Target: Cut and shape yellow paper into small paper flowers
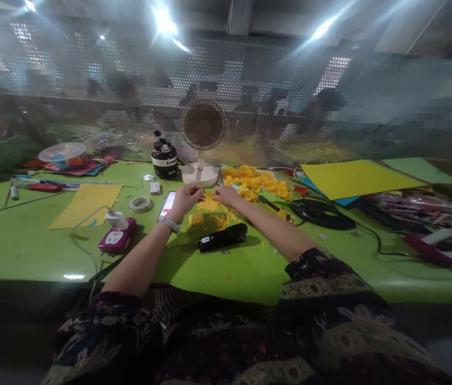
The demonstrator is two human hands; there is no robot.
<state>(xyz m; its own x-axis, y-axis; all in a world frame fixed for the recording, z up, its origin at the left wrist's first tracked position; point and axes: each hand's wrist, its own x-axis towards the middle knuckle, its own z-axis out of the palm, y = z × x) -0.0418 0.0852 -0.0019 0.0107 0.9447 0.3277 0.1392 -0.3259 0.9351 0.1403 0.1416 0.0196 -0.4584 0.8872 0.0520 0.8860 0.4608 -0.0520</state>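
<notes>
My left hand (188, 199), with a pale watch on its wrist, is closed in a pinch at the left side of a small yellow paper piece (208, 202). Across from it, my right hand (227, 195) is closed too, fingertips at the paper's other side. The exact grip is too small to see clearly. Another folded yellow paper piece (196, 219) and loose yellow scraps (226, 218) lie just below the hands. Nearer to me rests a black stapler (222, 238). Beside my left wrist is a phone (167, 205) with its screen lit.
Yellow paper flowers (253, 181) are heaped beyond my right hand. A small fan (202, 125) and a black-and-white bottle (165, 159) stand at the back. Left are a tape roll (140, 203) and a purple power strip (117, 236); right, a black round object (324, 213) and coloured sheets (362, 179).
</notes>
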